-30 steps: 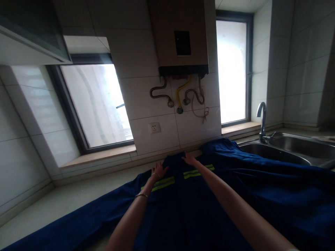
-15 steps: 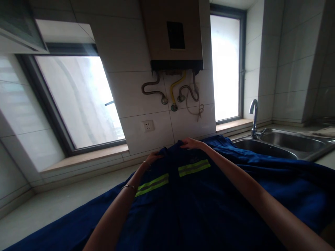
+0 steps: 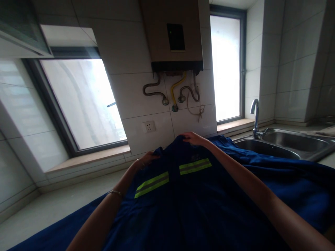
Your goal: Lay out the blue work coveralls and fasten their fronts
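Observation:
A dark blue work jacket (image 3: pixel 180 205) with yellow-green reflective strips across its chest is spread over the counter. Its collar end points towards the wall. My left hand (image 3: pixel 148 158) is closed on the fabric at the left of the collar, which is raised a little there. At the right of the collar, my right hand (image 3: pixel 193 138) pinches the edge between thumb and fingers. One sleeve side runs off to the lower left, and rumpled blue cloth lies to the right, up to the sink.
A steel double sink (image 3: pixel 272 146) with a curved faucet (image 3: pixel 255 115) stands at the right. On the wall hang a water heater (image 3: pixel 176 38) and its pipes, above a socket (image 3: pixel 149 126). Pale counter (image 3: pixel 70 195) shows at the left.
My left hand has moved left and slightly down with the collar edge. My right hand has risen slightly, so the collar is spread wider.

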Motion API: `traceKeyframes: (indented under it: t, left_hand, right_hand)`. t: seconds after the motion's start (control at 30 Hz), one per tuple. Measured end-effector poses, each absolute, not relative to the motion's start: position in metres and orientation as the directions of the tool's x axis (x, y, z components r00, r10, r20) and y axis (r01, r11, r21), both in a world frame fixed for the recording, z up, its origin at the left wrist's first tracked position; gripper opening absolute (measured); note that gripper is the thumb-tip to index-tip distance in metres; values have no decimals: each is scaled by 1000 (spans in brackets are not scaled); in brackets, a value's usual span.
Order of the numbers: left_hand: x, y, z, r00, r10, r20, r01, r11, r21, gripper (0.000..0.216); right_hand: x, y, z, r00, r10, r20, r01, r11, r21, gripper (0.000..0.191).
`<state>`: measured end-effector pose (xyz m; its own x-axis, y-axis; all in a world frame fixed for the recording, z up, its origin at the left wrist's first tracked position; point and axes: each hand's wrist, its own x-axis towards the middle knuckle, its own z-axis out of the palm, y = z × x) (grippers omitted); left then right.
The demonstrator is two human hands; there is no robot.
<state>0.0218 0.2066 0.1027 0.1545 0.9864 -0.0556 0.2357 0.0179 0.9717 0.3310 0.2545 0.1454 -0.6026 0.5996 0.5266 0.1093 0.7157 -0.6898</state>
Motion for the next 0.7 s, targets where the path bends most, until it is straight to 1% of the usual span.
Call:
traceKeyframes:
  t: [0.07,0.2,0.27,0.37,0.47,0.53,0.63,0.67,0.7]
  left_hand:
    - [19,203,104,98,995,20,189,-38,981,15]
    - [14,191,110,19,988,150,138,-151,979,18]
    - [12,186,113,-17,979,202,141,-198,970,22]
    - [11,184,117,-86,949,304,142,-290,946,26]
    - [11,183,123,-152,916,372,136,-354,926,27]
    - [12,180,128,-156,913,376,124,-360,925,27]
    - [16,171,137,-114,925,363,99,-353,930,25]
    - [18,168,140,-91,929,359,117,-348,930,25]
    - [20,165,144,-70,931,358,173,-342,923,25]
  right_hand:
    - [333,256,146,-551,647,526,144,695,-704,27]
    - [341,259,144,-395,693,603,191,704,-684,40]
    - [342,258,143,-322,690,648,205,719,-664,42]
    - [343,258,144,-215,661,719,259,748,-611,41]
    - [345,256,152,-200,632,749,288,768,-572,40]
    - [348,253,158,-241,664,708,252,747,-615,43]
    - [351,247,163,-317,722,615,75,665,-743,41]
    - [350,245,163,-341,724,600,12,641,-767,40]
    - [349,243,162,-352,718,600,-31,632,-774,41]
